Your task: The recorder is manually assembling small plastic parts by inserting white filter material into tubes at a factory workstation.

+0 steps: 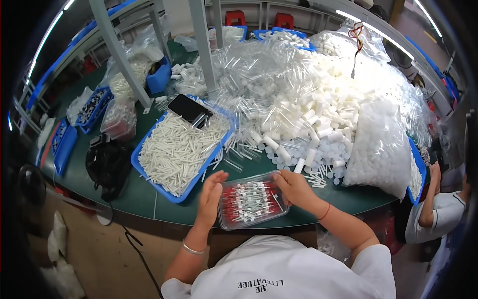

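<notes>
A clear plastic box (253,225) sits in front of me at the table's near edge, filled with several slim red-and-white pieces lying side by side. My right hand (298,189) grips its far right corner, thumb over the rim. My left hand (209,195) stands beside the left wall of the box, palm turned toward it and fingers stretched out; whether it touches the wall is hard to tell. Just beyond the left hand, a blue tray (180,198) holds a heap of short white sticks (172,154). A black phone (189,109) lies on that heap.
A large pile of white cylinders (328,99) and clear tubes (249,74) covers the table's middle. To the right rests a filled plastic bag (378,149). A black bag (107,164) lies left of the tray. Grey posts (203,50) rise from the green table (164,212). A co-worker (438,214) is at right.
</notes>
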Demonstrator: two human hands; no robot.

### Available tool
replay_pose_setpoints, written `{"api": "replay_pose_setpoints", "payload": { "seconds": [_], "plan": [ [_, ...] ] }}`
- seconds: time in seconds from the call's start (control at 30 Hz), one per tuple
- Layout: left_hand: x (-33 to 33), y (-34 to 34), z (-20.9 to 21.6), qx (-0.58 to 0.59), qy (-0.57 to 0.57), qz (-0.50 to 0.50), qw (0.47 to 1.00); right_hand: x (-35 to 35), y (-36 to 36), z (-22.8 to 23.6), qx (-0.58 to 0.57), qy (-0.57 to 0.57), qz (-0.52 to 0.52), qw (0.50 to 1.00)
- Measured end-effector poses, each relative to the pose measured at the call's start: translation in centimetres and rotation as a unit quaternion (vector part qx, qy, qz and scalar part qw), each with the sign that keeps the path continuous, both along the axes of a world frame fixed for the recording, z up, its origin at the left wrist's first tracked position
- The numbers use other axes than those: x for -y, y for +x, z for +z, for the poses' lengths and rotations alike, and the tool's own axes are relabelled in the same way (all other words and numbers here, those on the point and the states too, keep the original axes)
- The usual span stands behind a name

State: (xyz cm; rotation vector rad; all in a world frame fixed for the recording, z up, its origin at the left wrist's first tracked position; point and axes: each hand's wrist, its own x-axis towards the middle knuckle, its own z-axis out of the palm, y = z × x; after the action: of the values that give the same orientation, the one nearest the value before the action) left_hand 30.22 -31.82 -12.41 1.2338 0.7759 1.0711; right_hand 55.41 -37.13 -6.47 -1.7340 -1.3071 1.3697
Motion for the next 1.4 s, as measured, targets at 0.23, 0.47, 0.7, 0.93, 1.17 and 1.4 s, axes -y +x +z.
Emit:
{"api": "replay_pose_setpoints", "payload": {
  "seconds": [0.23, 0.47, 0.7, 0.93, 1.17, 1.4],
  "plan": [
    [-0.3, 0.2, 1.3, -0.317, 0.078, 0.018, 0.945, -4.0, 1.4, -3.9, 0.229, 0.337, -0.108, 0.907],
    [-6.9, 4.4, -1.3, -0.23, 0.091, 0.017, 0.969, -8.4, 3.1, -5.0, 0.262, 0.403, -0.168, 0.861],
    [-10.3, 6.3, -2.9, -0.187, 0.161, 0.015, 0.969, -10.0, 4.5, -6.3, 0.31, 0.507, -0.187, 0.782],
    [-9.4, 5.3, -4.0, -0.173, 0.18, 0.083, 0.965, -9.4, 3.1, -4.4, 0.224, 0.443, -0.184, 0.848],
    [0.7, 7.1, 1.3, -0.352, 0.449, 0.069, 0.818, -8.5, 4.8, -3.6, 0.21, 0.327, -0.158, 0.908],
    [1.2, 9.4, -1.7, -0.309, 0.506, -0.249, 0.766, -5.7, 3.1, -3.6, 0.245, 0.413, -0.111, 0.87]
  ]
}}
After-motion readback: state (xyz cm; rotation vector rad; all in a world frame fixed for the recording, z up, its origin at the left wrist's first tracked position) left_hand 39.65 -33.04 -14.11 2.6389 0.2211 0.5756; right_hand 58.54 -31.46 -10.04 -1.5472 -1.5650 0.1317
